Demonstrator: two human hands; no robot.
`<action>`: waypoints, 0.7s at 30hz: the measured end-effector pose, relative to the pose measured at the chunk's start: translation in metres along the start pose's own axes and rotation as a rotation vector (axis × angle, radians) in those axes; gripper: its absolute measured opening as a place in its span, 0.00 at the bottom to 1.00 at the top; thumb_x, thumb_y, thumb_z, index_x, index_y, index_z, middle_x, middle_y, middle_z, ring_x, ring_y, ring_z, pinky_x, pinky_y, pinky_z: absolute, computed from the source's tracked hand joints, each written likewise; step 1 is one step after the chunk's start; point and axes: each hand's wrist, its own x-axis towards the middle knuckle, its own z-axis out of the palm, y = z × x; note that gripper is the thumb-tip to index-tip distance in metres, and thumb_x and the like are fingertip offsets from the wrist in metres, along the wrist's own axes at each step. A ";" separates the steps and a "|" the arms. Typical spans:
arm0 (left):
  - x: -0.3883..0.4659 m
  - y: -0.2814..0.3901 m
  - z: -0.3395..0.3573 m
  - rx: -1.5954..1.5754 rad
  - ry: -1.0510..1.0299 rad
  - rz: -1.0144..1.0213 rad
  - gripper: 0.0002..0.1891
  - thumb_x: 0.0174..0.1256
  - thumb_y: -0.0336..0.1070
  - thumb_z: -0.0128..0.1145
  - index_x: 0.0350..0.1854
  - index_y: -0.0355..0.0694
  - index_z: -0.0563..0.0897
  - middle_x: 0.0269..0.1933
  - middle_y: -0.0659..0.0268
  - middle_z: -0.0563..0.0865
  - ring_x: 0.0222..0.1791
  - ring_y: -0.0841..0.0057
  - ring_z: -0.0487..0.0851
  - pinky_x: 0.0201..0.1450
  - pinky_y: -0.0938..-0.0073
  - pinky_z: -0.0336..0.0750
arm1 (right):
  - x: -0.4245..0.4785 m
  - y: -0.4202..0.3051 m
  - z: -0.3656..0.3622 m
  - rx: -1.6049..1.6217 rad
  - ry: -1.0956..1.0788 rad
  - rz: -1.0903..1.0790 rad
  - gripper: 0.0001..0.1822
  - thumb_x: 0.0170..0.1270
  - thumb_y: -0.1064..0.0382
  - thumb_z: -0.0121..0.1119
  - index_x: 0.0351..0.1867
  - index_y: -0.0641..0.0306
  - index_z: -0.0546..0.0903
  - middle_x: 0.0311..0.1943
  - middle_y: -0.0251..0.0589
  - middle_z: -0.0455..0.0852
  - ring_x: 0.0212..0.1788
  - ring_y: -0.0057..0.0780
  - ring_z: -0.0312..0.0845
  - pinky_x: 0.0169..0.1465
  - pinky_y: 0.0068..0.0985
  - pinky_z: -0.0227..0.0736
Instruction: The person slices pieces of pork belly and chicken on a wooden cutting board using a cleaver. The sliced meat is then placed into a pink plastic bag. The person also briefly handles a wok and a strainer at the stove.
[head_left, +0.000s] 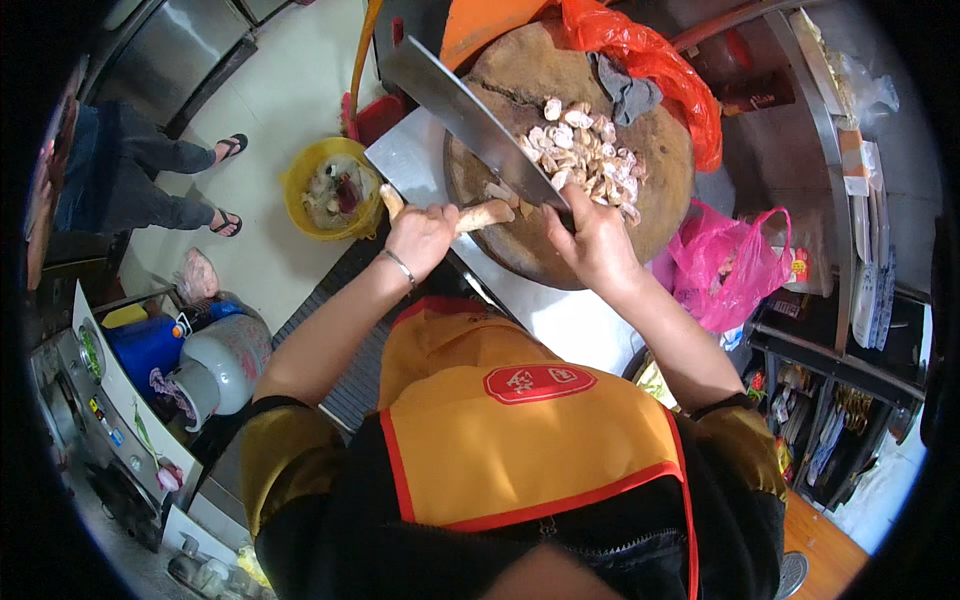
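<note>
My right hand (596, 238) is closed round the handle of a large cleaver (480, 124), whose broad blade slants up and left over a round wooden chopping block (667, 172). Under my left hand (421, 234) is a long pale piece of food (484, 216), perhaps a root; one end lies over the block's near left edge, the other pokes out left of the hand. Small chopped pieces (592, 157), whitish and brown, are heaped on the block right of the blade. Behind them lies a crumpled grey cloth (634, 91).
A yellow waste bin (296, 196) stands on the floor at left, near a person's legs (169, 150) in sandals. A red plastic bag (637, 45) edges the block; a pink bag (724, 270) sits to its right. A gas cylinder (232, 356) stands lower left, shelves at right.
</note>
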 end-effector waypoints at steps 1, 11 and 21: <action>0.003 -0.002 -0.004 0.006 0.008 0.032 0.13 0.56 0.43 0.57 0.30 0.39 0.71 0.22 0.63 0.78 0.20 0.67 0.80 0.29 0.68 0.73 | 0.000 0.007 0.014 -0.056 -0.061 0.028 0.16 0.61 0.61 0.55 0.48 0.67 0.73 0.22 0.57 0.81 0.26 0.53 0.80 0.32 0.43 0.76; -0.004 -0.001 0.007 0.093 0.017 0.004 0.04 0.55 0.34 0.52 0.29 0.41 0.73 0.23 0.64 0.79 0.22 0.71 0.80 0.28 0.70 0.72 | 0.008 0.010 0.079 -0.062 -0.067 0.052 0.11 0.59 0.62 0.52 0.38 0.68 0.72 0.22 0.55 0.81 0.27 0.51 0.81 0.31 0.41 0.76; 0.011 0.019 -0.029 -1.168 -0.766 -0.510 0.26 0.66 0.59 0.47 0.39 0.35 0.76 0.23 0.60 0.80 0.18 0.72 0.78 0.22 0.73 0.73 | -0.027 0.065 0.063 0.129 -0.024 0.393 0.15 0.58 0.61 0.52 0.42 0.72 0.75 0.28 0.63 0.81 0.35 0.56 0.79 0.43 0.44 0.74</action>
